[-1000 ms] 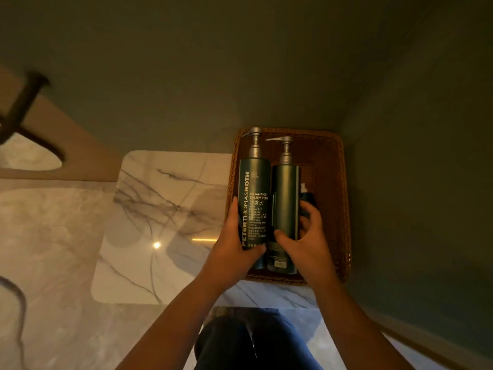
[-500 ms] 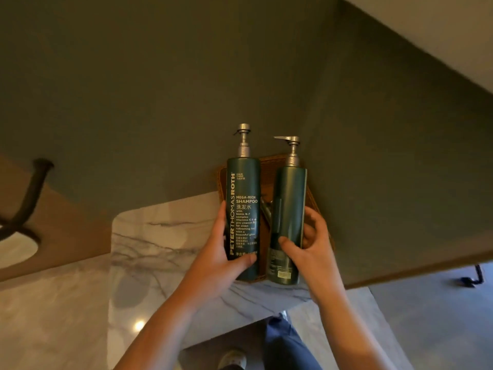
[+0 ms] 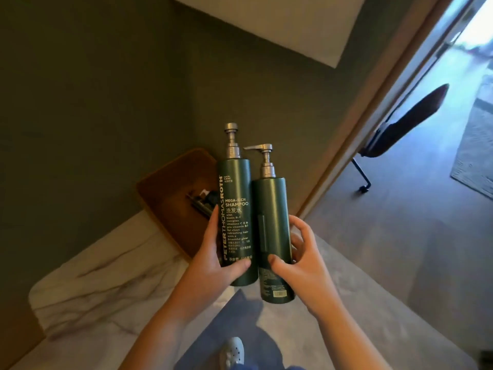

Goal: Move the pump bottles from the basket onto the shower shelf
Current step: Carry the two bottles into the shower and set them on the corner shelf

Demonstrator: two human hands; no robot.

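Two tall dark green pump bottles with silver pumps are held upright side by side in the air. My left hand (image 3: 213, 259) grips the shampoo bottle (image 3: 236, 198), whose label faces me. My right hand (image 3: 301, 260) grips the second pump bottle (image 3: 270, 209), which sits slightly lower. Behind and to the left of them, the brown wicker basket (image 3: 160, 188) stands on the marble ledge (image 3: 106, 276) and still holds a small dark item (image 3: 202, 200). No shower shelf is in view.
Dark green walls rise behind the basket. A doorway (image 3: 400, 102) opens at the right onto a brighter room with a dark chair (image 3: 400, 126) and a rug (image 3: 477, 145). My leg and a white shoe (image 3: 233, 352) show below on the grey floor.
Both bottles have been lifted out of the basket and carried up and to the right. The view has swung right, bringing the doorway into sight.
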